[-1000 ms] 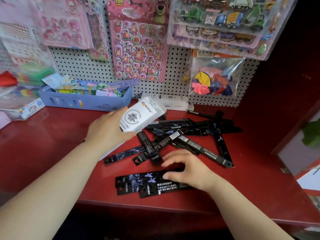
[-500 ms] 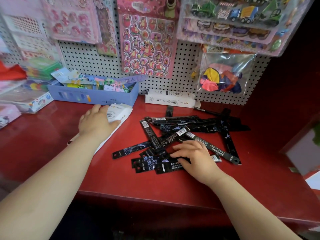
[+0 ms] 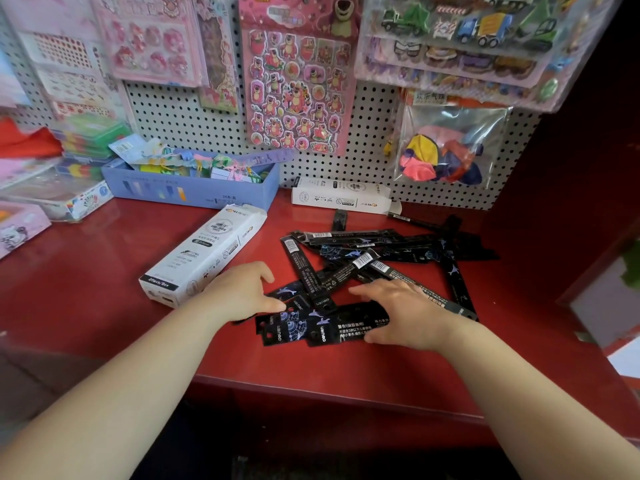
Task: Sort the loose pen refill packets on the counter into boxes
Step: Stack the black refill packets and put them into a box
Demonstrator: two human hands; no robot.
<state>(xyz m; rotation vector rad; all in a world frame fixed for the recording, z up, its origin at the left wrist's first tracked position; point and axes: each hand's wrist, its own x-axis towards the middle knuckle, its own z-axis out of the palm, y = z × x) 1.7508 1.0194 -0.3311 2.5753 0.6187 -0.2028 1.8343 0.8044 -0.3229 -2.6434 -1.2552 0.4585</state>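
The white box (image 3: 204, 254) lies flat on the red counter (image 3: 86, 271), seemingly parked within reach for filling; just right of it the left hand (image 3: 242, 292), fingers loosely bent and empty, butts its thumb against a small bunch of pen refill packets (image 3: 311, 329). The right hand (image 3: 401, 313) curls round the bunch's other end, likely squaring it, the loose pile (image 3: 381, 251) lying behind.

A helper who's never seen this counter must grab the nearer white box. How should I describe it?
On the red counter, look just in front of the blue tray. The white box lies slantwise there, left of the black refill packets. Unlike the other white box, set flat against the pegboard, it points diagonally toward the left hand.
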